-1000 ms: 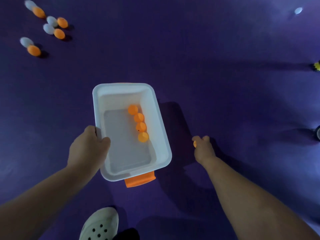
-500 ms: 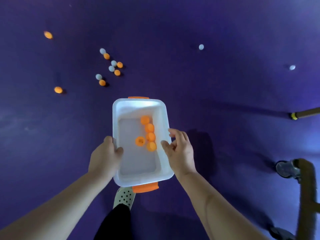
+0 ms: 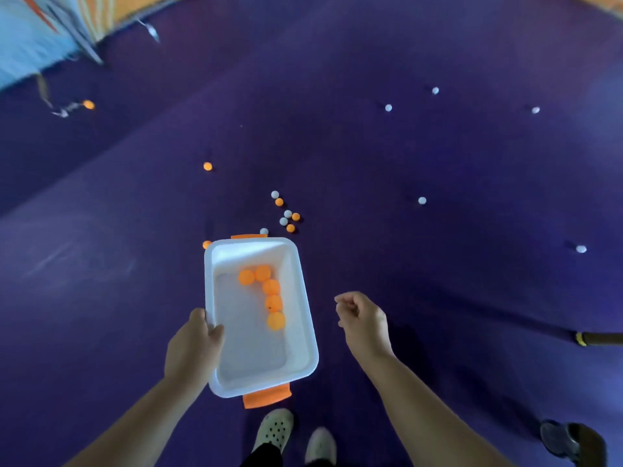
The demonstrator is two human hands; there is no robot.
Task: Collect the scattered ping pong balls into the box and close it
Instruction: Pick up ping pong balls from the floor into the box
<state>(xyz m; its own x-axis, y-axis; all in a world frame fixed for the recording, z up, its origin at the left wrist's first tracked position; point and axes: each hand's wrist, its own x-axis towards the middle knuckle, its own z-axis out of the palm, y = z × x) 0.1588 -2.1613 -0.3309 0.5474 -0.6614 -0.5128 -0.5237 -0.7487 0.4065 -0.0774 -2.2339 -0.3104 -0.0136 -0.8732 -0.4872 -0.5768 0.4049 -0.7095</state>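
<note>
My left hand (image 3: 194, 350) grips the left rim of a white plastic box (image 3: 305, 318) with orange end handles and holds it above the purple floor. Several orange balls (image 3: 271, 287) lie inside it along the right wall. My right hand (image 3: 362, 320) hangs beside the box's right side, fingers loosely curled, holding nothing that I can see. Just beyond the box lies a cluster of white and orange balls (image 3: 286, 215). Single white balls (image 3: 422, 200) lie scattered farther right, and single orange balls (image 3: 207, 166) to the left. No lid is in view.
My two feet in pale perforated clogs (image 3: 274, 429) stand below the box. A dark bar with a yellow band (image 3: 598, 338) enters from the right edge, a dark wheel-like object (image 3: 569, 441) sits bottom right. Blurred blue and orange furnishings (image 3: 40, 32) fill the top left.
My right hand dropped an orange ball into the box, then drew back to the right, away from the rim. The view has risen and tipped forward, showing more floor and balls.
</note>
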